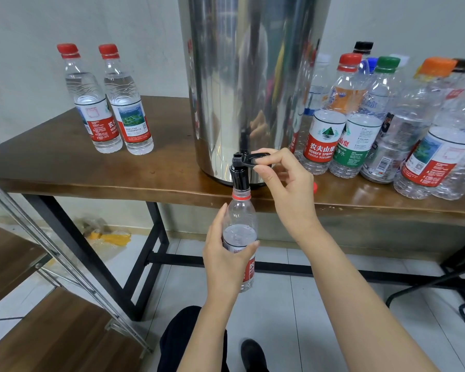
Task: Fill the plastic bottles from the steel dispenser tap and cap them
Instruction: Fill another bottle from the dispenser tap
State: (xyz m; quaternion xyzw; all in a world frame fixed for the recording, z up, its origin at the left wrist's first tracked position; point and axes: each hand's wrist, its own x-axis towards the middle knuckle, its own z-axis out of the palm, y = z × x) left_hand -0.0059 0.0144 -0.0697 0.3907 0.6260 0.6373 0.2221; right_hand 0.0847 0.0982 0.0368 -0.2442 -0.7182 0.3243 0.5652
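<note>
1. Step in hand: filling. An uncapped bottle [239, 218] is held below the near edge of the table [65, 167], its neck set up against the spout of the black tap [240, 173] on the steel dispenser [247, 76].
2. The left hand [226, 259] is wrapped round the bottle's body at label height, with the thumb across the near side.
3. The tap lever [249, 157] is pinched between thumb and forefinger of the right hand [287, 189]; the other fingers are loosely curled.
4. The water line is noted just above the label. Shoulder and neck are unfilled. The stream itself cannot be made out.
5. A loose red cap [315, 186] is seen on the table just right of the right hand, and is judged to belong to this bottle.
6. Two full capped bottles [110, 103] are stood at far left. A crowd of mixed capped bottles [387, 116], seemingly mostly empty, is stood at right.
7. Next move, as judged: the lever is to be let go once the level nears the neck, the bottle lowered upright, then the cap fetched and screwed on. Overflow is the risk if release is late.
</note>
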